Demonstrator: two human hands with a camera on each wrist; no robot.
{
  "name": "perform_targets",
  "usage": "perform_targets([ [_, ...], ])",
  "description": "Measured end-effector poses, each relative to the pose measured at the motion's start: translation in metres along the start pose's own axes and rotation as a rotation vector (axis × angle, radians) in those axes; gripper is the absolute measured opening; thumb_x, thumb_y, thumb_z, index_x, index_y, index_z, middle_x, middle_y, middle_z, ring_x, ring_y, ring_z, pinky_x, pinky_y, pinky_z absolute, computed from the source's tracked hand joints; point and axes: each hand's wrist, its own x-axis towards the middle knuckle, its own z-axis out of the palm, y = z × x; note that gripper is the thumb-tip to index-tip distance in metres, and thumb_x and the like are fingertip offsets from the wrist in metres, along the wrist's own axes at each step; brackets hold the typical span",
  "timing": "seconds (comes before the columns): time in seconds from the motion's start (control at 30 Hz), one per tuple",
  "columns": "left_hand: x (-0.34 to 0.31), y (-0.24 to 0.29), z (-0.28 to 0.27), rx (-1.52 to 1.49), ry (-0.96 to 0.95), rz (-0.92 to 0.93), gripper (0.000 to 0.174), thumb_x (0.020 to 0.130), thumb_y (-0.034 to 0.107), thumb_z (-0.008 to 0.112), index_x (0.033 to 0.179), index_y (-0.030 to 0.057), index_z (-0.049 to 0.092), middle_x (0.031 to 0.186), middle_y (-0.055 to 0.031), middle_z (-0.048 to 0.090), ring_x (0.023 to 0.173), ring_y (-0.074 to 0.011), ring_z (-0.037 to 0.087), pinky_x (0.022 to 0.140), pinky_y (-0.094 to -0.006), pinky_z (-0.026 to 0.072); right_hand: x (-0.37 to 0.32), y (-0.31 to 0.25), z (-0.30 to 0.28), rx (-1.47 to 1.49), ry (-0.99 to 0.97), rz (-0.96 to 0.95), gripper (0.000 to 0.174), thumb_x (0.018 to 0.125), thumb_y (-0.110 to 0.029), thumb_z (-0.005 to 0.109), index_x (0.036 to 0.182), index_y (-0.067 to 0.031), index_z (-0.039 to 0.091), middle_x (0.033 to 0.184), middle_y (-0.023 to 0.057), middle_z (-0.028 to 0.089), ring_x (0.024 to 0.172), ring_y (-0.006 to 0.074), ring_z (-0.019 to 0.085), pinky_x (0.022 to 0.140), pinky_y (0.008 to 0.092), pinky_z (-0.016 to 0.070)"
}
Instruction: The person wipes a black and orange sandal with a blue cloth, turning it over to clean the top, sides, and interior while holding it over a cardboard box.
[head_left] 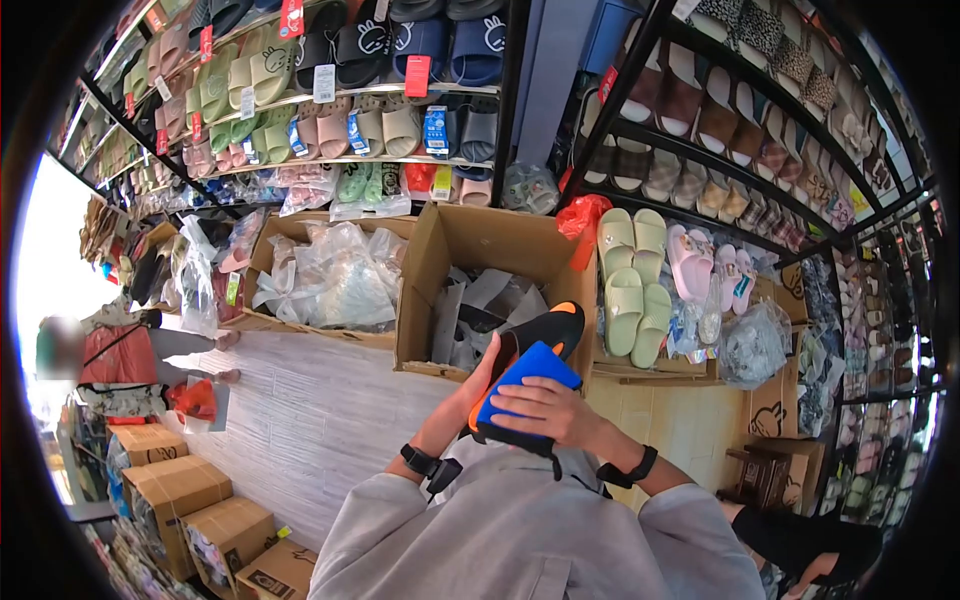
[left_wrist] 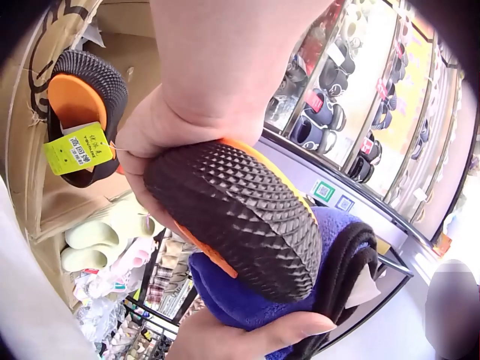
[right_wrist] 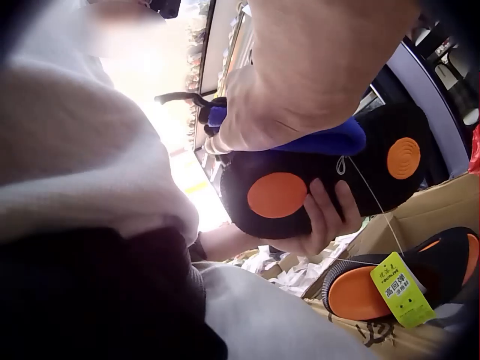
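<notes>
Gripped by my left hand (head_left: 484,378) is a black slipper (left_wrist: 240,214) with orange parts and a textured side. My right hand (head_left: 548,410) holds a folded blue cloth (head_left: 530,375) with black edging against that slipper. In the right wrist view, the fingers of my left hand (right_wrist: 326,217) curl over the sole beside an orange oval, below my right hand (right_wrist: 262,112). A second black and orange slipper (left_wrist: 86,97) hangs by a thin string, with a yellow-green tag (right_wrist: 401,291) on it, near the cardboard box.
An open cardboard box (head_left: 415,300) with plastic-wrapped items stands ahead, another box of bags (head_left: 335,275) to its left. Light green slippers (head_left: 625,315) lie to the right. Shelves of slippers line the walls. Closed cartons (head_left: 180,490) stand lower left; other people are at both sides.
</notes>
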Motion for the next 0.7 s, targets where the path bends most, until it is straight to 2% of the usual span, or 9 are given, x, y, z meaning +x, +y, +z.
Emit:
perform_targets([
  [0.07,0.003,-0.003,0.006,-0.034,-0.062,0.02,0.099,0.106,0.084,0.031,0.167,0.0063,0.042,0.16,-0.0166,0.057,0.141,-0.0316,0.062,0.123,-0.0474,0.0492,-0.005,0.004,-0.003,0.03,0.081,0.057,0.046,0.095,-0.028,0.078,0.139,-0.0147,0.075,0.15,0.0073,0.07,0.143,0.0269,0.063,0.12,0.0443,0.0448],
  [0.1,0.006,-0.005,-0.019,-0.032,0.004,-0.038,0.099,0.106,0.083,0.032,0.167,0.0061,0.042,0.161,-0.0164,0.056,0.142,-0.032,0.062,0.121,-0.0491,0.051,-0.008,0.008,-0.004,0.044,0.117,0.081,0.045,0.095,-0.028,0.077,0.138,-0.014,0.075,0.15,0.0083,0.07,0.143,0.028,0.063,0.119,0.0455,0.0452],
  [0.23,-0.003,0.001,0.011,0.084,0.18,0.015,0.097,0.105,0.083,0.037,0.17,0.0105,0.038,0.166,-0.0153,0.051,0.145,-0.0341,0.059,0.12,-0.0533,0.0515,-0.018,0.031,-0.005,-0.01,0.219,0.152,0.052,0.094,-0.034,0.081,0.141,-0.013,0.074,0.15,0.0103,0.069,0.142,0.0308,0.063,0.116,0.0498,0.0473],
  [0.33,-0.004,0.004,0.014,0.066,0.151,0.071,0.095,0.104,0.082,0.042,0.167,0.011,0.043,0.16,-0.0136,0.058,0.138,-0.03,0.065,0.114,-0.0477,0.0564,-0.021,0.045,-0.009,-0.124,0.274,0.236,0.055,0.091,-0.035,0.084,0.141,-0.0122,0.074,0.15,0.0107,0.069,0.141,0.032,0.064,0.117,0.0508,0.0466],
  [0.37,0.001,0.003,-0.014,0.046,0.185,0.05,0.092,0.101,0.083,0.049,0.157,0.011,0.057,0.14,-0.0098,0.072,0.118,-0.0229,0.074,0.1,-0.0385,0.0626,-0.022,0.05,-0.011,-0.149,0.295,0.284,0.055,0.09,-0.032,0.085,0.14,-0.0115,0.075,0.149,0.0114,0.069,0.142,0.0328,0.063,0.118,0.0516,0.0457],
  [0.4,-0.002,0.005,-0.014,0.059,0.207,0.042,0.09,0.1,0.084,0.05,0.152,0.0111,0.061,0.133,-0.0081,0.074,0.111,-0.0208,0.075,0.095,-0.0361,0.0629,-0.021,0.054,-0.013,-0.149,0.338,0.328,0.052,0.09,-0.024,0.086,0.139,-0.0088,0.074,0.148,0.0124,0.07,0.142,0.0342,0.063,0.12,0.0525,0.0449],
  [0.47,-0.006,0.008,-0.013,0.083,0.251,0.029,0.089,0.098,0.086,0.052,0.143,0.0113,0.069,0.119,-0.0047,0.079,0.096,-0.0167,0.077,0.084,-0.0312,0.0637,-0.022,0.067,-0.01,-0.126,0.481,0.387,0.051,0.09,-0.018,0.085,0.137,-0.005,0.074,0.147,0.014,0.07,0.141,0.0358,0.063,0.12,0.0527,0.045],
  [0.6,-0.013,0.008,-0.005,0.099,0.329,0.047,0.089,0.097,0.087,0.053,0.139,0.0117,0.071,0.114,-0.0041,0.079,0.091,-0.016,0.076,0.079,-0.0302,0.0637,-0.017,0.08,-0.014,0.099,0.624,0.701,0.051,0.092,-0.014,0.082,0.14,-0.0014,0.071,0.145,0.02,0.07,0.14,0.0393,0.062,0.119,0.05,0.0461],
  [0.7,-0.016,0.009,-0.005,0.101,0.325,0.064,0.09,0.097,0.088,0.052,0.14,0.0116,0.07,0.116,-0.0049,0.079,0.092,-0.016,0.076,0.079,-0.0298,0.0635,-0.005,0.072,-0.024,-0.082,0.482,0.547,0.053,0.093,-0.02,0.082,0.142,-0.0028,0.071,0.151,0.0194,0.066,0.145,0.0397,0.058,0.123,0.052,0.0416],
])
